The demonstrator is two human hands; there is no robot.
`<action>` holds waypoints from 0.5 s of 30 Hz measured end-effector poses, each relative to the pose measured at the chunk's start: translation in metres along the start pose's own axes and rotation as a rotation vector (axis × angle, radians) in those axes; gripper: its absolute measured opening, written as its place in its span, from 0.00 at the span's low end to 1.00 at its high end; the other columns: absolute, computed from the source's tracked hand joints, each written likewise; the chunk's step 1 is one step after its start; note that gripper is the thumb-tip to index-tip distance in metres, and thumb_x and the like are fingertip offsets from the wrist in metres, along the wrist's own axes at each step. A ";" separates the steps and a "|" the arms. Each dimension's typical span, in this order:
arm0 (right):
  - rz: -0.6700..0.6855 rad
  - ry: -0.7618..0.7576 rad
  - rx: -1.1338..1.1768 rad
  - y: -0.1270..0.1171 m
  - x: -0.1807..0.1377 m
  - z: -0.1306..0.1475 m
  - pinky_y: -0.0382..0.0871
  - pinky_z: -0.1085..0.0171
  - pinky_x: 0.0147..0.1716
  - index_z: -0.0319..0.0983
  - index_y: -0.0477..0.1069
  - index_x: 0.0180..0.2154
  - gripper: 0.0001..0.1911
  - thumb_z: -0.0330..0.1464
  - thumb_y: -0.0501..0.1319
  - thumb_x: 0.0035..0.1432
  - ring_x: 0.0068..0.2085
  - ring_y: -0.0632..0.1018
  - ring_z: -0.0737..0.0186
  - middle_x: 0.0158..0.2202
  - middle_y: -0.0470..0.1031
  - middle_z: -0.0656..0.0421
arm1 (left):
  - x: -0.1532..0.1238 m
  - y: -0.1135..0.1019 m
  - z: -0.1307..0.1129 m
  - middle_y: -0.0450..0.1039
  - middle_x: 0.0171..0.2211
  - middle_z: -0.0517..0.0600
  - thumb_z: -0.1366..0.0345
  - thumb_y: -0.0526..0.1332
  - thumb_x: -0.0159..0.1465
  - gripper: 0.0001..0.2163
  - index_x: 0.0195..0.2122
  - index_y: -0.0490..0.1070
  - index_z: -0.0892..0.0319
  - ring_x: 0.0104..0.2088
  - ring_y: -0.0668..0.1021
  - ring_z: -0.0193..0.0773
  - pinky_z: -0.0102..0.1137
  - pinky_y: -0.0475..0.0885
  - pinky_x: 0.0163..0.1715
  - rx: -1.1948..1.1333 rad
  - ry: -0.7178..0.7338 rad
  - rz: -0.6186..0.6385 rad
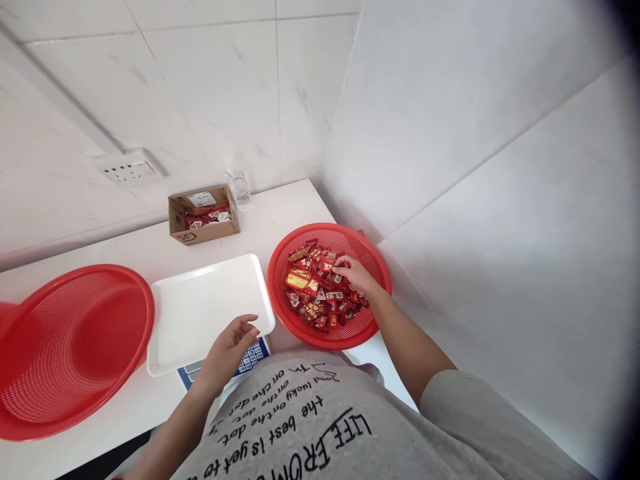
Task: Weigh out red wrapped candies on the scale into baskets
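My right hand (pixel 354 274) reaches into a red mesh basket (pixel 373 257) holding several red snack packets (pixel 315 293). Its fingers are pinched on a packet at the pile's top. My left hand (pixel 231 348) hovers with loosely curled, parted fingers over the front corner of a white tray (pixel 200 313), holding nothing. The tray rests on a scale whose blue keypad (pixel 250 360) peeks out beneath my left hand.
A second, larger red mesh basket (pixel 75 347) lies at the left edge of the white table. A cardboard box (pixel 203 215) with red packets and a clear plastic bottle (pixel 239 188) stand at the back by the tiled wall. A white wall closes off the right side.
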State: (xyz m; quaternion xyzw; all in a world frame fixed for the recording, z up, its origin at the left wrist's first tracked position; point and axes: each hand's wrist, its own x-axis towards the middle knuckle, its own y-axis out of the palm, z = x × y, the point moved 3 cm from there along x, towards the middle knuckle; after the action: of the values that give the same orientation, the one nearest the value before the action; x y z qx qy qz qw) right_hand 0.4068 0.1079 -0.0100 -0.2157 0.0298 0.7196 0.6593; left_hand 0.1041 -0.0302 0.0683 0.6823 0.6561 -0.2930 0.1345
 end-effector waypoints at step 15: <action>0.249 -0.331 -1.003 0.088 0.001 0.007 0.38 0.41 0.57 0.46 0.60 0.55 0.28 0.43 0.58 0.52 0.62 0.52 0.44 0.60 0.58 0.53 | -0.018 -0.006 0.019 0.70 0.32 0.47 0.52 0.57 0.55 0.19 0.45 0.67 0.55 0.37 0.74 0.38 0.34 0.68 0.39 0.053 0.053 -0.069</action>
State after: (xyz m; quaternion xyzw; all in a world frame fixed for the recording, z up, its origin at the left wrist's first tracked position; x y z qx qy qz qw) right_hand 0.3206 0.0999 -0.0248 -0.3828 -0.3962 0.7424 0.3812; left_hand 0.0949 -0.0551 0.0648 0.6703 0.6744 -0.2967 0.0887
